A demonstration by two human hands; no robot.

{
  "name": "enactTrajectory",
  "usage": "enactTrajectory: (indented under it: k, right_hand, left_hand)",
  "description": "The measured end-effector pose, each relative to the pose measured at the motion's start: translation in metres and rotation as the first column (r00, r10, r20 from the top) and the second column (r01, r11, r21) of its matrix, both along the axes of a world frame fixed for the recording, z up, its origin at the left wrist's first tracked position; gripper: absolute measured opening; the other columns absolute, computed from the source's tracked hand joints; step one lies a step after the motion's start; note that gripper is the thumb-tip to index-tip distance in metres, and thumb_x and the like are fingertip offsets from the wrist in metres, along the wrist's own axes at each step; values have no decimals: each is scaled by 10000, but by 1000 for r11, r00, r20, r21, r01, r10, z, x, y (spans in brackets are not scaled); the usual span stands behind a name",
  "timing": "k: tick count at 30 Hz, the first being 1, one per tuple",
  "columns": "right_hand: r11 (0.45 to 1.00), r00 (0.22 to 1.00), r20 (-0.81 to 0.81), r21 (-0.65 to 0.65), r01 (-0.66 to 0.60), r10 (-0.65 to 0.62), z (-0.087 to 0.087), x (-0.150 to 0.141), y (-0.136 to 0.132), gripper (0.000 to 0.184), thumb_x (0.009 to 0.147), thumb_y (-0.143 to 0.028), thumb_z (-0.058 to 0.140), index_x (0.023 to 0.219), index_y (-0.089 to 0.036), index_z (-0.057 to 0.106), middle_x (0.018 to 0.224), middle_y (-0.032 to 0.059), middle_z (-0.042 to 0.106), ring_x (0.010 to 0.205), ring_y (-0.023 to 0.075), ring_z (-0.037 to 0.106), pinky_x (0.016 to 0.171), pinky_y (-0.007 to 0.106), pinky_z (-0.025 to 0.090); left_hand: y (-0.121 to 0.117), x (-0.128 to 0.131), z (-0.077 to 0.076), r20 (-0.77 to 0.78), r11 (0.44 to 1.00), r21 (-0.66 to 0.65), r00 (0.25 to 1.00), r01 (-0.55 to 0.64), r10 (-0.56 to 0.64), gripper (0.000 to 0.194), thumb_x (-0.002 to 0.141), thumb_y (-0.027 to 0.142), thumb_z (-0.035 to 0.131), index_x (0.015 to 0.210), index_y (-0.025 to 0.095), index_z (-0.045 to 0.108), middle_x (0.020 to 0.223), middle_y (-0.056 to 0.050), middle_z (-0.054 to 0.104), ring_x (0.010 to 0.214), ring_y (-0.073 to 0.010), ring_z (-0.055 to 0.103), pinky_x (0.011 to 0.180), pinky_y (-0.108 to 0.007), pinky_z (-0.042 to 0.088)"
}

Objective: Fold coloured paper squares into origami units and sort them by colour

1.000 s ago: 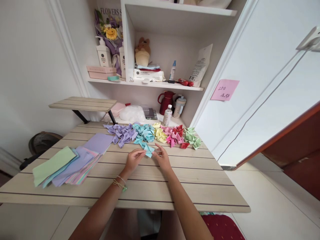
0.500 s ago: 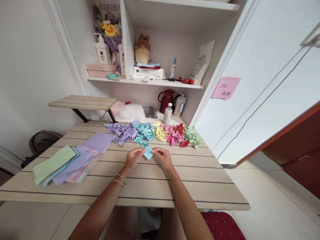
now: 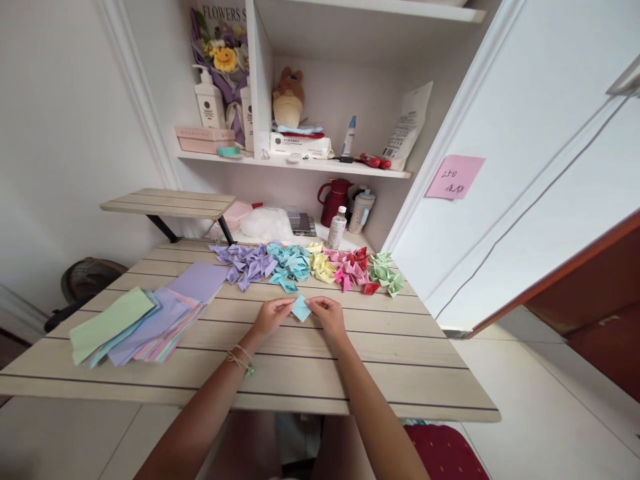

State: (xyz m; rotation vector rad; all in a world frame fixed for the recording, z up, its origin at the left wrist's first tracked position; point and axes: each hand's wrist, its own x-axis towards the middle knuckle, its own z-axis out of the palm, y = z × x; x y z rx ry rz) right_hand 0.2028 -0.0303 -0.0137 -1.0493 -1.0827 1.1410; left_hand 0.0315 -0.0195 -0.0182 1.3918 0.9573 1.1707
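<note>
A small folded piece of light-blue paper [image 3: 301, 309] is held between my two hands above the slatted table [image 3: 400, 373]. My left hand [image 3: 271, 316] pinches its left edge, and my right hand [image 3: 327, 315] grips the right edge between thumb and fingers. Just beyond lie folded paper pieces grouped by colour: purple [image 3: 250, 263], blue [image 3: 291, 261], yellow [image 3: 321, 265], pink and red [image 3: 351, 270], and green [image 3: 386, 273]. One blue folded piece [image 3: 285, 285] lies closest to my hands.
Fanned paper sheets [image 3: 145, 320] lie on the table's left side. A small raised stand [image 3: 170, 203] is at the back left. Behind the folded pieces stand a clear bottle [image 3: 337, 228], a dark red jug [image 3: 334, 202] and a light tumbler [image 3: 361, 212] under a shelf [image 3: 300, 164].
The blue paper now shows as a flatter diamond, its raised upper flap no longer standing out. Both hands still pinch its sides. The view has shifted slightly.
</note>
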Motion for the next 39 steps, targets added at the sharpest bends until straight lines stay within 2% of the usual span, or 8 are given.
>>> enactTrajectory:
  k: [8, 15, 19, 24, 28, 31, 35, 39]
  right_hand:
    - [996, 995, -36, -4, -92, 92, -6, -4, 0, 364, 538, -327, 776, 833, -156, 649, 664, 43, 691, 644, 175, 636, 614, 276, 486]
    - [988, 989, -20, -60, -146, 145, -10, -6, -1, 378, 538, -361, 771, 827, -148, 655, 708, 70, 705, 647, 190, 645, 565, 269, 480]
    - [991, 992, -56, -65, -115, 112, -12, -9, 0, 353, 529, -356, 775, 792, -158, 646, 664, 53, 697, 596, 179, 629, 523, 257, 461]
    - [994, 990, -124, -71, -78, 69, -12, -9, 0, 355, 510, -346, 795, 760, -166, 619, 593, 21, 670, 512, 152, 587, 471, 244, 434]
    - [993, 990, -115, -75, -95, 86, -10, -7, 0, 414, 516, -366, 792, 834, -157, 629, 663, 44, 695, 554, 169, 607, 490, 257, 452]
    - [992, 992, -89, -73, -101, 94, -7, -8, -1, 496, 544, -392, 775, 954, -153, 630, 756, 70, 710, 629, 190, 631, 541, 282, 482]
    - [1000, 991, -132, 6, -29, 29, -2, -9, -1, 551, 565, -393, 763, 1049, -173, 618, 972, 104, 684, 876, 218, 629, 737, 328, 503]
    - [997, 998, 30, 52, 53, -54, 1, -8, -1, 509, 573, -403, 755, 1021, -186, 648, 1033, 99, 652, 885, 218, 599, 754, 340, 492]
  left_hand:
    - [3, 0, -2, -18, 993, -11, 993, -119, 119, 237, 590, 307, 745, 731, 125, 692, 759, -84, 718, 733, -203, 665, 715, -311, 522]
    - [-2, 1, -2, -76, 1000, -11, 997, 17, -17, 243, 643, 305, 702, 805, 123, 699, 827, -99, 713, 763, -200, 658, 719, -310, 513]
    - [-3, 3, -2, -59, 1000, -7, 998, -15, 15, 292, 646, 296, 703, 880, 123, 667, 775, -83, 700, 733, -184, 654, 696, -295, 510]
    - [-2, 2, -3, -36, 991, -111, 996, 76, -81, 346, 641, 356, 706, 878, 105, 675, 763, -81, 702, 695, -180, 650, 632, -273, 511]
    - [-2, 1, -1, -33, 971, -186, 986, 152, -161, 405, 610, 407, 723, 862, 92, 690, 769, -85, 706, 686, -186, 646, 599, -281, 525]
    - [-3, 2, 0, 8, 968, -215, 991, 129, -130, 445, 552, 385, 769, 865, 86, 665, 763, -86, 700, 662, -180, 643, 602, -297, 537]
    - [-4, 3, 4, 116, 971, -233, 993, 51, -25, 416, 565, 369, 769, 845, 125, 581, 688, -35, 670, 645, -163, 644, 653, -328, 547]
    - [-4, 2, 9, 189, 967, -252, 982, 25, 23, 423, 600, 391, 747, 850, 155, 502, 709, -37, 675, 691, -179, 666, 738, -368, 530]
